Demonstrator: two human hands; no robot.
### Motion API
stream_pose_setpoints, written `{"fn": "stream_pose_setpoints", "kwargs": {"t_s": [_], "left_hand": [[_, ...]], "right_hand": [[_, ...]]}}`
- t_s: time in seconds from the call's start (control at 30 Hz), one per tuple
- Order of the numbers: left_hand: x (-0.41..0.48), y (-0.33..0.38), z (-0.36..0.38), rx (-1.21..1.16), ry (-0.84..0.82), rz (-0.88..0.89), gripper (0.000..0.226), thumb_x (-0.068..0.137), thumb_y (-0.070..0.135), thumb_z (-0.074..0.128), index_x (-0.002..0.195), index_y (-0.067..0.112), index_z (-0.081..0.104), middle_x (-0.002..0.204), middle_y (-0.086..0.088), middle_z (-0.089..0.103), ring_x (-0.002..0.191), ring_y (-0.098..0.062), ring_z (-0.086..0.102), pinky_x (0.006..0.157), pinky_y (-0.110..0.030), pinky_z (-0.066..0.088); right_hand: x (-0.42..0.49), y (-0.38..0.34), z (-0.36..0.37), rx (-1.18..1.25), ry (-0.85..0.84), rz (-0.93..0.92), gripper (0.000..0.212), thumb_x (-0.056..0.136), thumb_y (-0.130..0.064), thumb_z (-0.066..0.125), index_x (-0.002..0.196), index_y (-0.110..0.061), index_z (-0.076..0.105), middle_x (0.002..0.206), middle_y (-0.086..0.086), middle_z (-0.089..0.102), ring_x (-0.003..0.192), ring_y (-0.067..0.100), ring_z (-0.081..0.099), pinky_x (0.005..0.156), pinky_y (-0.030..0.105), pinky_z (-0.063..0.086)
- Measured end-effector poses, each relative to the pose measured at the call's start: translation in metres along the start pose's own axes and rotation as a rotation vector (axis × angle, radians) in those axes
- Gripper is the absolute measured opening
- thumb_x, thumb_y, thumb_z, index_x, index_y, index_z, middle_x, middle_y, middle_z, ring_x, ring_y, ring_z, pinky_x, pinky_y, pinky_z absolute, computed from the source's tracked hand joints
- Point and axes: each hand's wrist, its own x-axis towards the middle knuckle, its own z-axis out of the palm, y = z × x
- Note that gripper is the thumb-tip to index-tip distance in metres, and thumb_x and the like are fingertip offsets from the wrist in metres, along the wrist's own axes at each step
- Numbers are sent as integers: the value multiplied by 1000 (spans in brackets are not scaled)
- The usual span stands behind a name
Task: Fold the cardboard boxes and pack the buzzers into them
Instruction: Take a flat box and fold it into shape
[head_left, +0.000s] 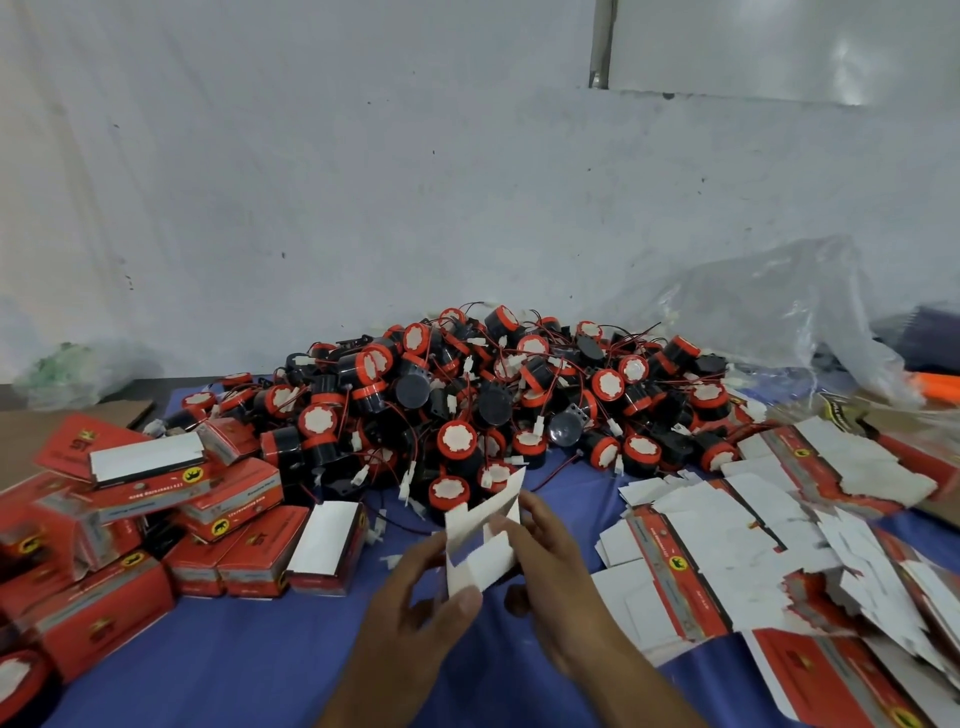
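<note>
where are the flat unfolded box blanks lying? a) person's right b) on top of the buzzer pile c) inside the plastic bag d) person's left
a: the flat blanks lie spread on the person's right, the folded boxes sit on the left, and the left hand and right hand grip a half-folded box in the middle.

One wide-angle view looks from the person's head, forward and slightly down across the blue-covered worktop (260, 665) toward the scuffed white wall (363, 182). Nearest the lens, low centre, the left hand (415, 613) and right hand (561, 582) hold a half-folded white cardboard box (483, 551); the heap of black-and-red round buzzers (493, 395) lies farther off, mid-frame.
</note>
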Motion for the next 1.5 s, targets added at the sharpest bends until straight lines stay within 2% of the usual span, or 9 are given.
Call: {"fn": "stream_pose_setpoints", "kwargs": {"t_s": [0.17, 0.37, 0.53, 0.6, 0.7, 0.87, 1.07, 1.27, 1.5], "left_hand": [[4, 4, -2, -124, 124, -2, 43, 72, 52, 72, 114, 44, 67, 120, 13, 68, 110, -4, 64, 80, -17, 54], [6, -1, -5, -295, 175, -79, 49, 68, 49, 75, 114, 32, 69, 120, 0, 69, 110, -20, 66, 78, -32, 57], [6, -5, -7, -410, 159, -99, 32, 79, 32, 73, 111, 30, 73, 120, 0, 70, 110, -17, 67, 77, -30, 58], [6, -3, -8, -356, 119, -90, 31, 85, 44, 66, 114, 33, 71, 123, 3, 69, 115, -16, 64, 82, -30, 56], [3, 2, -7, -255, 21, -93, 66, 69, 72, 68, 124, 37, 64, 132, 8, 63, 123, -12, 59, 99, -41, 47], [-3, 7, -2, 3, -29, 31, 46, 79, 41, 72, 124, 36, 63, 125, 13, 65, 115, -3, 61, 85, -13, 51], [-1, 13, 0, 57, 224, 21, 30, 83, 40, 70, 112, 34, 63, 112, 24, 63, 107, 8, 58, 76, -5, 48], [4, 5, -6, 132, 471, -87, 18, 91, 32, 63, 108, 26, 67, 112, 12, 62, 104, -5, 58, 77, -19, 44], [6, 3, -11, 285, 471, -106, 16, 92, 45, 57, 78, 37, 63, 89, 5, 64, 83, -6, 60, 64, -22, 41]], "right_hand": [[-6, -4, 3, -59, -112, -28, 31, 90, -29, 63, 114, -47, 68, 90, -12, 70, 65, 4, 58, 43, 22, 34], [-8, 2, 7, -103, -74, 8, 35, 86, -40, 61, 117, -54, 64, 118, 0, 65, 75, 16, 62, 43, 25, 40], [-5, -2, -1, -32, -79, -25, 30, 96, -28, 61, 97, -57, 71, 78, -3, 69, 61, 15, 59, 47, 26, 42], [-4, -2, -2, -55, -61, -8, 31, 98, -28, 59, 92, -55, 71, 69, -3, 65, 55, 13, 55, 48, 29, 41], [-3, 4, 3, -134, -30, -13, 18, 96, -33, 60, 99, -47, 71, 83, -9, 64, 63, 3, 60, 51, 24, 44], [0, 7, 5, -72, -51, -10, 35, 74, -43, 61, 107, -35, 70, 111, 0, 72, 104, 23, 66, 88, 41, 53], [4, 8, -1, 9, -132, 0, 35, 68, -31, 58, 100, -31, 72, 94, 3, 71, 86, 21, 65, 66, 31, 51], [4, 8, -5, -12, -288, 58, 65, 67, -27, 53, 129, -44, 59, 122, -6, 65, 93, 23, 69, 52, 28, 46], [-3, 7, -2, -66, -346, 47, 43, 77, -45, 65, 120, -47, 61, 106, -16, 67, 81, 2, 60, 48, 27, 42]]}}
